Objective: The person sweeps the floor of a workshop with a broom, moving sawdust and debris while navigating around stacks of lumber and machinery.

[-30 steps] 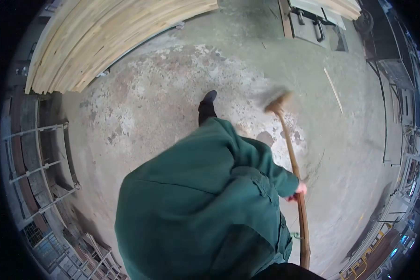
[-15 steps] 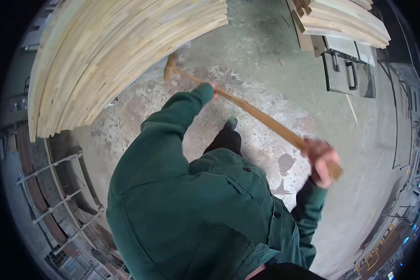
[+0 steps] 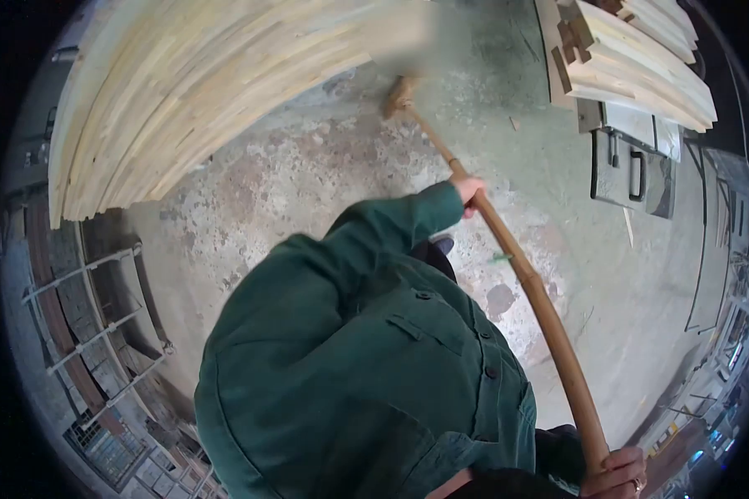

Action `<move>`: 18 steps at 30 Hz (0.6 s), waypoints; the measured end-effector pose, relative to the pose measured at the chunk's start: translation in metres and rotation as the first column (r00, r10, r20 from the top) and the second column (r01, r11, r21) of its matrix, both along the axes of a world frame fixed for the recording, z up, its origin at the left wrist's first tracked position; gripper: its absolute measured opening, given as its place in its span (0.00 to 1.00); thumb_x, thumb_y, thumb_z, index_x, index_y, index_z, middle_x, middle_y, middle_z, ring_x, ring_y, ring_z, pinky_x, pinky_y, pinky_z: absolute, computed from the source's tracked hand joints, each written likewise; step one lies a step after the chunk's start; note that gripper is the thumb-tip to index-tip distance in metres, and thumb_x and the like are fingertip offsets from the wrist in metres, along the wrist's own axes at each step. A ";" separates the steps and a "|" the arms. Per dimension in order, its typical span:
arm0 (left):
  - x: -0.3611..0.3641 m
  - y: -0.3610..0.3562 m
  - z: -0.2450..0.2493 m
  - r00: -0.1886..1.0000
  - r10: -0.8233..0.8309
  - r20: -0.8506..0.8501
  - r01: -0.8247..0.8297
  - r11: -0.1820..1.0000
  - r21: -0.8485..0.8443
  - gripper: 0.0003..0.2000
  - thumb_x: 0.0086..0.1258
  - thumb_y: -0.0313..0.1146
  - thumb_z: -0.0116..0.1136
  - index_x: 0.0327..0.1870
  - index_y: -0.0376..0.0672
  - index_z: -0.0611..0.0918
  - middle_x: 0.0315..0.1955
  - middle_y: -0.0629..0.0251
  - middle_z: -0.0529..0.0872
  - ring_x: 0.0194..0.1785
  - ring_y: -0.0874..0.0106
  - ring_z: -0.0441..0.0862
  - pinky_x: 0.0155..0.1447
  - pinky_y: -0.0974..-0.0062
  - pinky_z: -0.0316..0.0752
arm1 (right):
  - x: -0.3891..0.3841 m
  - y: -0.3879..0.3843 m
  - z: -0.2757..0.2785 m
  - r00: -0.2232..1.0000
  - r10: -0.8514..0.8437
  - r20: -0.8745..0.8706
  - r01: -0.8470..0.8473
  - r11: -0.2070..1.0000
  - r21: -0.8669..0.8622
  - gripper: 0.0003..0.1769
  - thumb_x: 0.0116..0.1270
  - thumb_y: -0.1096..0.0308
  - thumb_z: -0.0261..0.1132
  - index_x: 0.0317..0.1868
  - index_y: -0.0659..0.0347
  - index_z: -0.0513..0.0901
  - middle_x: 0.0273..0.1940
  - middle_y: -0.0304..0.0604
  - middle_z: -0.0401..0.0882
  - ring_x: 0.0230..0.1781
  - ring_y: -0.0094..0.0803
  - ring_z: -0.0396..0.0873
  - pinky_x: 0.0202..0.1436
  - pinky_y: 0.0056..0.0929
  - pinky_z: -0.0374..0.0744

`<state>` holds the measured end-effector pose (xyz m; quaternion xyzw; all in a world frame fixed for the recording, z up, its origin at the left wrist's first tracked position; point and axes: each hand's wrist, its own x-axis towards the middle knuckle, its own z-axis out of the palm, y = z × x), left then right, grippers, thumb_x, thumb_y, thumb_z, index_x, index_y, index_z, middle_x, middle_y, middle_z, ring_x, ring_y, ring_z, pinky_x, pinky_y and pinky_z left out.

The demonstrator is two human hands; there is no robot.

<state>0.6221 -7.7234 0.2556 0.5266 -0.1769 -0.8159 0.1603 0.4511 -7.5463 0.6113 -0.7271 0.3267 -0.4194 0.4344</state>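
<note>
A broom [image 3: 546, 312] with a long bamboo-like handle slants from the upper middle down to the lower right. Its tan head [image 3: 401, 96] is at the floor near the end of the wood stack. My left hand [image 3: 468, 195] is closed around the handle at its upper part. Lower down, at the handle's near end, my right hand [image 3: 616, 476] grips it, with a ring on one finger. A small green piece [image 3: 501, 258] shows beside the handle between my hands.
A large stack of pale timber boards [image 3: 216, 91] fills the upper left. More boards [image 3: 632, 71] lie at the upper right, above a grey metal case [image 3: 632, 170] with a black handle. A metal rack [image 3: 100, 312] stands at left. The concrete floor [image 3: 258, 179] is worn and patchy.
The broom head has moved right, away from beside the timber stack. My left hand has shifted right and slightly down the view; my right hand has dropped toward the lower right edge.
</note>
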 end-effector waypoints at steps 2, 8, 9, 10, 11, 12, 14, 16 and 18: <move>0.014 -0.016 -0.012 0.995 -0.022 0.099 0.032 0.994 -0.101 0.12 0.43 0.37 0.37 0.07 0.39 0.65 0.02 0.62 0.62 0.02 0.73 0.57 0.05 0.78 0.52 | -0.024 -0.001 -0.006 0.981 0.095 -0.170 -0.070 0.987 0.147 0.07 0.41 0.69 0.50 0.13 0.59 0.61 0.10 0.37 0.60 0.13 0.26 0.62 0.22 0.27 0.66; 0.064 -0.159 -0.147 0.820 -0.541 0.187 0.560 0.826 -0.065 0.12 0.43 0.38 0.36 0.07 0.40 0.64 0.03 0.63 0.62 0.03 0.74 0.55 0.06 0.79 0.51 | 0.042 -0.104 -0.140 0.724 -0.527 0.445 0.564 0.824 0.059 0.05 0.39 0.72 0.48 0.15 0.65 0.62 0.11 0.44 0.63 0.14 0.35 0.64 0.24 0.33 0.64; 0.048 -0.158 -0.163 0.833 -0.491 0.254 0.509 0.861 -0.004 0.13 0.43 0.39 0.35 0.07 0.40 0.64 0.02 0.63 0.61 0.03 0.73 0.56 0.07 0.77 0.51 | 0.046 -0.104 -0.132 0.726 -0.586 0.361 0.614 0.788 0.045 0.05 0.40 0.72 0.47 0.15 0.64 0.62 0.11 0.46 0.63 0.14 0.35 0.64 0.25 0.35 0.64; 0.024 -0.153 -0.173 0.834 -0.445 0.327 0.456 0.889 0.049 0.14 0.43 0.39 0.34 0.06 0.40 0.64 0.02 0.63 0.61 0.03 0.73 0.56 0.07 0.76 0.51 | 0.035 -0.089 -0.130 0.535 -0.845 0.018 0.838 0.533 0.115 0.06 0.40 0.72 0.48 0.15 0.65 0.61 0.11 0.48 0.63 0.13 0.35 0.63 0.24 0.36 0.64; 0.004 -0.144 -0.119 0.882 -0.408 0.237 0.415 0.910 0.022 0.15 0.43 0.40 0.33 0.06 0.39 0.64 0.01 0.62 0.61 0.03 0.72 0.56 0.07 0.77 0.51 | 0.034 -0.090 -0.123 0.534 -0.817 0.219 0.839 0.543 -0.019 0.04 0.41 0.75 0.47 0.16 0.67 0.62 0.11 0.49 0.64 0.11 0.34 0.63 0.19 0.31 0.64; -0.004 -0.134 -0.108 0.920 -0.381 0.090 0.380 0.925 0.034 0.14 0.42 0.40 0.36 0.07 0.39 0.65 0.01 0.61 0.61 0.02 0.72 0.56 0.06 0.77 0.51 | 0.035 -0.079 -0.107 0.578 -0.805 0.133 0.811 0.548 -0.207 0.04 0.40 0.75 0.48 0.16 0.67 0.62 0.11 0.50 0.64 0.11 0.34 0.63 0.18 0.30 0.64; -0.008 -0.122 -0.058 0.969 -0.234 0.076 0.240 0.967 -0.081 0.11 0.41 0.39 0.40 0.11 0.39 0.66 0.01 0.62 0.61 0.02 0.73 0.55 0.06 0.80 0.51 | 0.047 -0.079 -0.046 0.734 -0.678 -0.031 0.657 0.721 -0.221 0.05 0.37 0.72 0.51 0.13 0.62 0.63 0.10 0.44 0.64 0.13 0.31 0.65 0.19 0.28 0.66; 0.002 -0.126 0.001 0.979 -0.121 0.162 0.124 0.992 -0.008 0.08 0.40 0.36 0.44 0.13 0.40 0.67 0.06 0.63 0.65 0.06 0.74 0.61 0.07 0.80 0.55 | 0.066 -0.098 -0.021 0.832 -0.548 -0.082 0.548 0.836 -0.029 0.08 0.36 0.69 0.54 0.09 0.57 0.63 0.10 0.37 0.65 0.15 0.27 0.67 0.21 0.27 0.68; 0.009 -0.147 0.005 0.977 -0.060 0.207 0.069 0.997 -0.035 0.07 0.39 0.35 0.44 0.12 0.41 0.67 0.08 0.64 0.65 0.08 0.74 0.61 0.08 0.79 0.56 | 0.056 -0.117 -0.023 0.934 -0.328 0.144 0.350 0.920 -0.177 0.07 0.35 0.71 0.55 0.09 0.58 0.64 0.11 0.38 0.66 0.15 0.28 0.67 0.21 0.29 0.68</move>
